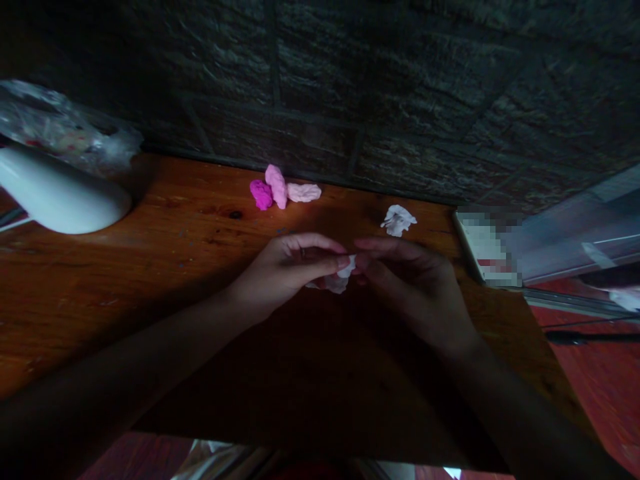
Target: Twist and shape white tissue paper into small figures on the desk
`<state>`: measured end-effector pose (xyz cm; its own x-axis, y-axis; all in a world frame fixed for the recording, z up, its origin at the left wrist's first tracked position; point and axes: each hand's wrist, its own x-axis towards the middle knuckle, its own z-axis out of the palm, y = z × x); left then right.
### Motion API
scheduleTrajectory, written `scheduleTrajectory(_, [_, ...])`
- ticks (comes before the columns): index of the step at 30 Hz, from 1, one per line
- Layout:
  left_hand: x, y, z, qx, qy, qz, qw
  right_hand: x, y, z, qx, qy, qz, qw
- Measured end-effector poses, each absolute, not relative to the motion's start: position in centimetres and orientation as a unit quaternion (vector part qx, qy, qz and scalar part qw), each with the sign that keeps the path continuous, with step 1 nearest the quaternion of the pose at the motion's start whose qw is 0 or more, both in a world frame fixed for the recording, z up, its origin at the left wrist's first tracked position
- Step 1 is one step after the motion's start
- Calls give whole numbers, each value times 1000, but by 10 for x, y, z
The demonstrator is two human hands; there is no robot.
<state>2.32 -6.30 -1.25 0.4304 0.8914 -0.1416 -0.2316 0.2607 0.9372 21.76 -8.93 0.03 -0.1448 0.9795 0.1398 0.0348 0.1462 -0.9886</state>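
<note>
Over the middle of the wooden table (165, 247), my left hand (285, 267) and my right hand (405, 280) meet. Both pinch one small white lump of soft material (343, 275) between their fingertips. A second white piece (399, 220), shaped like a small flower, lies on the table just beyond my right hand. Three pink lumps (280, 190) lie together farther back by the wall: a bright magenta one on the left and two paler pink ones.
A white rounded object (60, 193) and a crumpled clear plastic bag (65, 133) sit at the left back. A dark brick-pattern wall (350, 87) runs behind the table. A book or box (487, 250) lies at the right edge, with a black cable (590, 337) beyond it.
</note>
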Motion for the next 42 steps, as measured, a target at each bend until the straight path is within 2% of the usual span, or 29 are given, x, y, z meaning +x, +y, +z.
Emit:
scheduleTrajectory(15, [23,-64,-8,488,356,358,712,216,-90,1,-421,-599,465,498])
scheduleTrajectory(31, [27,-66,-11,425,334,397,741,215,-90,2,-427,-573,472,516])
scheduleTrajectory(42, [27,-66,-7,432,330,365,756,217,-91,3,-417,-604,463,497])
